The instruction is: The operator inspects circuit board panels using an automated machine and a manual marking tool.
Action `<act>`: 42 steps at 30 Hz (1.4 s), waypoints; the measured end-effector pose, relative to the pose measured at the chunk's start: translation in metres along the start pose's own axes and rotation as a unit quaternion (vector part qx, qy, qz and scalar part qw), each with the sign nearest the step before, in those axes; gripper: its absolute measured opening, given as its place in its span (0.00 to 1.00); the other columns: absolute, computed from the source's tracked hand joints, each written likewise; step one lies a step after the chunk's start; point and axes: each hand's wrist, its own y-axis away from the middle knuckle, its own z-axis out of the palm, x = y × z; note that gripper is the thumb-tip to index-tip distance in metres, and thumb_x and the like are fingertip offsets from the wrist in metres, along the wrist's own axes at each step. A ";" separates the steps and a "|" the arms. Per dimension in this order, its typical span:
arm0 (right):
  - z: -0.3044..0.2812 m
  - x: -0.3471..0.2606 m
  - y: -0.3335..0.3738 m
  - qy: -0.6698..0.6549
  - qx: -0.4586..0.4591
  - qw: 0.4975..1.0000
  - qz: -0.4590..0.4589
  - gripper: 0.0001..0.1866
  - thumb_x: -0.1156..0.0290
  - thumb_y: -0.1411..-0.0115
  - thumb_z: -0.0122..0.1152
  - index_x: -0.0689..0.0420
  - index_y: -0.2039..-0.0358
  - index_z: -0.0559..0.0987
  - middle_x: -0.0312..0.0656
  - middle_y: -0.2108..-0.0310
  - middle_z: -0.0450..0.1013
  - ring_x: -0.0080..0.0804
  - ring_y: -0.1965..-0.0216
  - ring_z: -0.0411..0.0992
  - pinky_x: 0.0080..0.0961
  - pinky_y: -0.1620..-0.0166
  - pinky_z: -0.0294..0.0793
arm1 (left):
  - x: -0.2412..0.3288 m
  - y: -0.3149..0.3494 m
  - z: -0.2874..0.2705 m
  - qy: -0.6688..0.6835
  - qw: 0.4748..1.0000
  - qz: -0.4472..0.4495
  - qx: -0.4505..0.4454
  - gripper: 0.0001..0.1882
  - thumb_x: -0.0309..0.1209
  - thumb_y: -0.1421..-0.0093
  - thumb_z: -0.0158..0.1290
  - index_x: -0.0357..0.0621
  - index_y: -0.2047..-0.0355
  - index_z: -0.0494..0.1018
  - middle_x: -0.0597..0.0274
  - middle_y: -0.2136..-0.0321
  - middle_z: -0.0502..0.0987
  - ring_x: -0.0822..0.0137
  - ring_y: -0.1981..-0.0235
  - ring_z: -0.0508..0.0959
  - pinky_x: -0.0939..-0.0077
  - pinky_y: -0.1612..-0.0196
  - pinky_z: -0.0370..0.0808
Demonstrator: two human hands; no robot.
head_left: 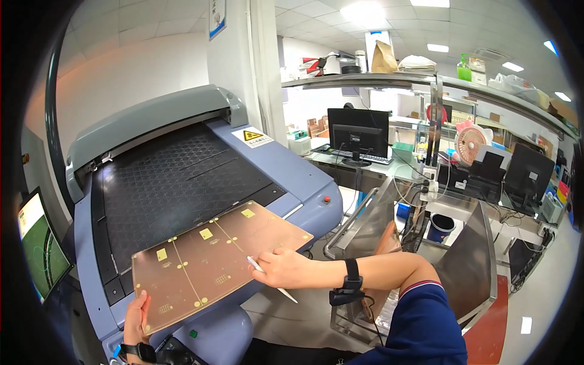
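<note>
The copper-brown panel (213, 258) lies tilted over the front edge of the blue-grey machine (286, 176), its far corner reaching onto the dark perforated bed (170, 182). The left hand (137, 319) pinches the panel's near left corner from below. The right hand (286, 267) rests on its right edge, fingers closed round a white pen (271, 278).

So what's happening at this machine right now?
A person holds a large brown board over the front edge of a big blue-grey machine. The left hand grips the board's near left corner. The right hand rests on its right edge with a white pen between the fingers. The machine's dark bed lies open behind the board.
</note>
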 end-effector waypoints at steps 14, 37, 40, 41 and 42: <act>-0.168 0.070 0.043 -0.340 0.088 0.865 0.360 0.36 0.77 0.48 0.68 0.54 0.39 0.64 0.45 0.40 0.66 0.25 0.70 0.77 0.24 0.64 0.76 | 0.036 0.131 0.185 -0.130 0.968 0.172 -0.127 0.18 0.35 0.36 0.53 0.34 0.52 0.69 0.60 0.57 0.76 0.73 0.60 0.75 0.80 0.56 0.72; -0.119 0.106 0.289 -0.301 -0.256 0.727 0.562 0.21 0.52 0.51 0.72 0.57 0.80 0.76 0.39 0.82 0.75 0.26 0.78 0.75 0.23 0.73 0.71 | -0.092 0.115 0.327 -0.322 0.867 0.107 -0.366 0.20 0.32 0.33 0.45 0.40 0.43 0.60 0.51 0.49 0.73 0.58 0.52 0.77 0.66 0.48 0.72; -0.084 0.102 0.345 -0.271 -0.272 0.805 0.452 0.25 0.47 0.52 0.70 0.59 0.80 0.75 0.48 0.79 0.73 0.47 0.76 0.73 0.34 0.72 0.70 | -0.080 0.106 0.321 -0.313 0.877 0.111 -0.347 0.20 0.29 0.34 0.43 0.39 0.43 0.60 0.51 0.49 0.73 0.61 0.54 0.78 0.68 0.49 0.72; -0.074 0.100 0.363 -0.263 -0.314 0.793 0.451 0.26 0.44 0.53 0.69 0.58 0.78 0.76 0.49 0.76 0.75 0.51 0.73 0.74 0.38 0.69 0.71 | -0.077 0.103 0.321 -0.314 0.880 0.099 -0.343 0.19 0.28 0.34 0.43 0.39 0.43 0.61 0.51 0.49 0.72 0.62 0.54 0.78 0.70 0.50 0.72; -0.062 0.097 0.381 -0.260 -0.307 0.793 0.456 0.26 0.44 0.53 0.69 0.58 0.78 0.76 0.49 0.76 0.75 0.51 0.73 0.74 0.38 0.69 0.71 | -0.074 0.102 0.322 -0.315 0.882 0.090 -0.340 0.19 0.27 0.34 0.43 0.39 0.43 0.61 0.51 0.48 0.72 0.63 0.54 0.78 0.71 0.51 0.72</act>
